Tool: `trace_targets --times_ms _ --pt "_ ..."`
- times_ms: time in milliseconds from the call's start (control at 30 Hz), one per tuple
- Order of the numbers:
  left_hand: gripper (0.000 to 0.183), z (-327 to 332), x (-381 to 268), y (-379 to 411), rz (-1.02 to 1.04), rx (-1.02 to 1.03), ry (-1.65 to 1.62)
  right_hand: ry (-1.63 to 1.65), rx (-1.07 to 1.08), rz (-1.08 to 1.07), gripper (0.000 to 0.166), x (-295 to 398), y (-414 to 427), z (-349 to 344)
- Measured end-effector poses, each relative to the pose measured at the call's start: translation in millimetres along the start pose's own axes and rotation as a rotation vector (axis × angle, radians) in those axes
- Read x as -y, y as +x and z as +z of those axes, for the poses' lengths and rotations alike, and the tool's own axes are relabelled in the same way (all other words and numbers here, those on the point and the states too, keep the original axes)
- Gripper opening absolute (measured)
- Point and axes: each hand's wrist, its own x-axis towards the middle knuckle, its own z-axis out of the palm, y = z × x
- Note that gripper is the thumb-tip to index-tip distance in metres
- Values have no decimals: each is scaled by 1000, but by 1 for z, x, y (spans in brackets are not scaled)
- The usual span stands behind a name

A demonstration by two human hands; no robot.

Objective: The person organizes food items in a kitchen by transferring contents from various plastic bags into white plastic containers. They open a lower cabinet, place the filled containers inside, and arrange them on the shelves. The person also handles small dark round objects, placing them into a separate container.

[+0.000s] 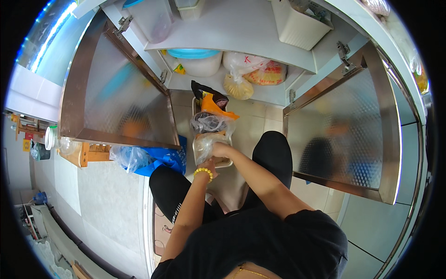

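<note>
A narrow white bin (pixel 228 163) stands on the floor between my knees, filled with bags. At its near end lies a clear plastic bag (pixel 205 144) with pale contents. My left hand (pixel 211 165), below a yellow bead bracelet (pixel 204 171), grips the gathered end of this bag. From the right, my right hand (pixel 221 150) pinches the same bag, its fingertips partly hidden. Farther along the bin sit another clear bag (pixel 210 122) with dark contents, an orange packet (pixel 212 104) and a black packet (pixel 202 91).
Frosted cabinet doors stand wide on the left (pixel 122 94) and right (pixel 338 132). The lower shelf holds a blue-lidded tub (pixel 200 64) and knotted food bags (pixel 238 86). Above is a white basket (pixel 299 29). A blue bag (pixel 167 158) rests by my left knee.
</note>
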Motion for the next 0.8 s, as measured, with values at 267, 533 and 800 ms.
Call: trace_targets --times_ms 267,533,800 --pt "108 -15 10 0 73 -50 -364 -9 -834 -53 26 73 -33 -155" --pt "107 -16 8 6 90 -107 -297 -210 -1159 -72 49 51 56 -222" --pt "71 -20 8 2 60 -171 -327 -59 -1142 -234 28 43 51 -229"
